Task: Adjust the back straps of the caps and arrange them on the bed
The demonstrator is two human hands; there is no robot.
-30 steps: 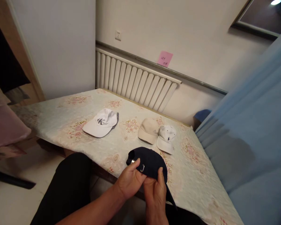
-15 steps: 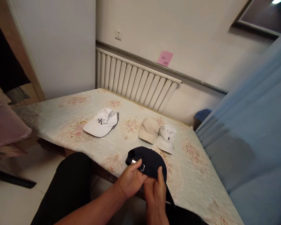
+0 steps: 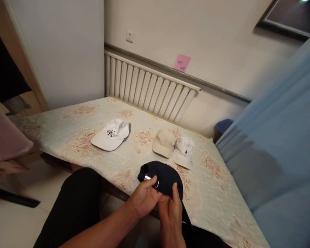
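Note:
A dark navy cap [image 3: 164, 175] with a small metal buckle at its back strap is at the near edge of the table [image 3: 67, 134]. My left hand [image 3: 144, 198] pinches the strap right by the buckle. My right hand [image 3: 172, 210] grips the cap's rear edge, thumb up over the fabric. Farther back lie three more caps: a white one with a black logo [image 3: 112, 134], a beige one [image 3: 164, 143] and a white one with small dots [image 3: 184, 151], the last two touching.
The table has a pale floral cloth. A white radiator [image 3: 150, 88] runs along the wall behind it, with a pink sticky note [image 3: 182, 63] above. A blue curtain [image 3: 279, 144] hangs at the right. My dark-trousered knee [image 3: 77, 199] is at the table's near edge.
My hands and the navy cap have stayed almost still; the view has shifted only slightly.

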